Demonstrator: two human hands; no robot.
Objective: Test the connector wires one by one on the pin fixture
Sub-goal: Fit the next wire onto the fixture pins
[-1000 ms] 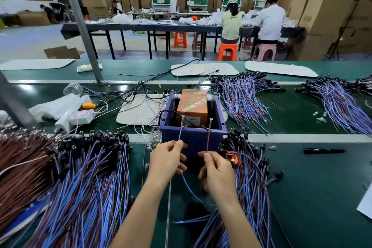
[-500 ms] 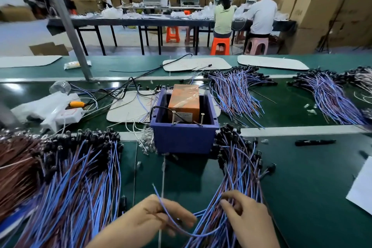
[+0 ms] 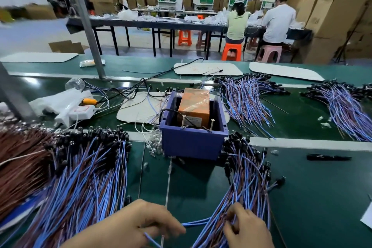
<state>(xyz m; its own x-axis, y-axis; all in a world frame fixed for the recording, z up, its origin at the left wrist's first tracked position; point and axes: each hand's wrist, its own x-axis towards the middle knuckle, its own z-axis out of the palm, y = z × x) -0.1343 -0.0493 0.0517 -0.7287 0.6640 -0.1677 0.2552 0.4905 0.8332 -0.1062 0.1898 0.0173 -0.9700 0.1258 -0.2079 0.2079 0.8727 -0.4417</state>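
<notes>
The pin fixture is a blue plastic box [image 3: 192, 143] at the middle of the green bench, with an orange block [image 3: 194, 104] inside and two upright metal pins [image 3: 183, 120] at its front rim. My left hand [image 3: 138, 227] is at the bottom edge, pinching a blue wire [image 3: 193, 223] that runs right toward the right-hand bundle of blue and brown connector wires [image 3: 247, 183]. My right hand [image 3: 246, 227] has its curled fingers in the near end of that bundle. No wire touches the pins.
A large heap of blue and brown wires [image 3: 80, 177] fills the left. More bundles [image 3: 245, 98] lie behind the box and far right [image 3: 346, 106]. A black pen [image 3: 328, 157] lies at right, a white power strip [image 3: 80, 111] at left. Two seated people work at a far table.
One second ago both hands held wire ends against the two pins. They have pulled back to the near edge; the left hand still pinches a blue wire, the right is in the right bundle.
</notes>
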